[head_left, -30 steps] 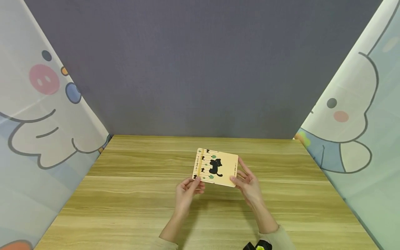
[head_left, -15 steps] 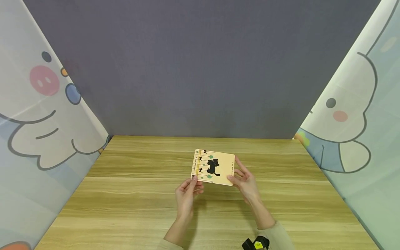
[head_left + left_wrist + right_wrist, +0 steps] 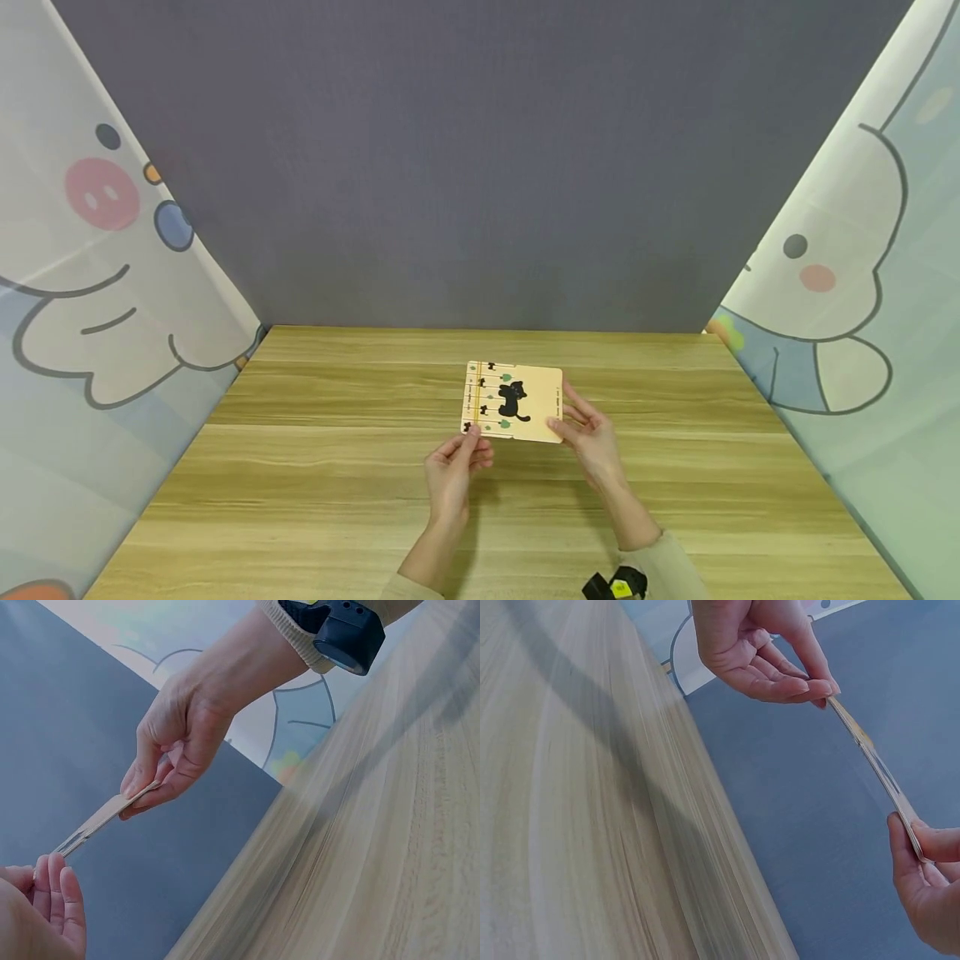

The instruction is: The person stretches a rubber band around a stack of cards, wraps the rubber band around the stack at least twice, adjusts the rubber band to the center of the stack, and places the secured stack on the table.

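Observation:
A thin pale-yellow booklet [image 3: 542,400], printed with a black cat, small dark figures and green leaves, is held above the table by both hands. My left hand [image 3: 450,471] pinches its lower left corner, thumb on the printed face. At the right edge my right hand [image 3: 596,446] grips it between the thumb in front and fingers behind. In the left wrist view the booklet [image 3: 101,817] appears nearly edge-on and tilted. Layered edges of the booklet [image 3: 874,761] show in the right wrist view. Its back face is hidden.
Below the hands lies a wood-grain table [image 3: 300,500]. A dark grey panel [image 3: 480,167] rises behind it, and cartoon-printed curtains [image 3: 817,208] flank both sides. A black device [image 3: 617,583] sits on the right wrist by the beige sleeve.
The booklet and right hand have shifted slightly left, and the booklet now lies a little more level. Both hands keep their hold on it.

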Available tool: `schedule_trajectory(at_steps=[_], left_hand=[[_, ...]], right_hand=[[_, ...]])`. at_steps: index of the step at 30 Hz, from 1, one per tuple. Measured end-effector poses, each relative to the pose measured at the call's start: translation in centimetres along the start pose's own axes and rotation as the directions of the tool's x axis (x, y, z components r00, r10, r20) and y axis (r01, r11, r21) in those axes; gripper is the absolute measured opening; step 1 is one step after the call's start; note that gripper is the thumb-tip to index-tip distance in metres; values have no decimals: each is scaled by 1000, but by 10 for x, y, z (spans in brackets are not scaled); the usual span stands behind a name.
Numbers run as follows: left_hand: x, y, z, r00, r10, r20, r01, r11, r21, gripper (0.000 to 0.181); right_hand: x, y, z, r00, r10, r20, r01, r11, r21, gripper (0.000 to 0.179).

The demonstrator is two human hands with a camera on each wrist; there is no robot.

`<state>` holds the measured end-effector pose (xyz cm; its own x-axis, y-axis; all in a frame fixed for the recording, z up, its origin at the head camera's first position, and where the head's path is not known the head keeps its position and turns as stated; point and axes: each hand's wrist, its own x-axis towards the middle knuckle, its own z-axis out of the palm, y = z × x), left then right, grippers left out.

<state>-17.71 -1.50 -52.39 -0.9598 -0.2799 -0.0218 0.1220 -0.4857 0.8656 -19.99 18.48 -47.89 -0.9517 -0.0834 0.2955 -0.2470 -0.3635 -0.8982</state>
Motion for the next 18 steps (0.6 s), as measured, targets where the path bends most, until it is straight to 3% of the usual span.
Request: schedule_trajectory(at_steps=[1,7,12,18], left_hand=[[0,-1,0,1000,3,1,-3,1000,7,36],[-2,-1,2,999,-10,46,8,999,43,35],[-6,2,5,997,-44,63,43,999,21,36],[-8,1,7,995,-90,44,87,994,61,37]], right_hand=[[2,7,-5,1000,-12,22,12,1000,25,62],[-7,-31,26,998,18,-62,-21,998,-53,62],[-10,-52,44,979,121,-164,-142,982,-126,61],[-7,-55,45,946,220,-236,-256,957,-134,64]])
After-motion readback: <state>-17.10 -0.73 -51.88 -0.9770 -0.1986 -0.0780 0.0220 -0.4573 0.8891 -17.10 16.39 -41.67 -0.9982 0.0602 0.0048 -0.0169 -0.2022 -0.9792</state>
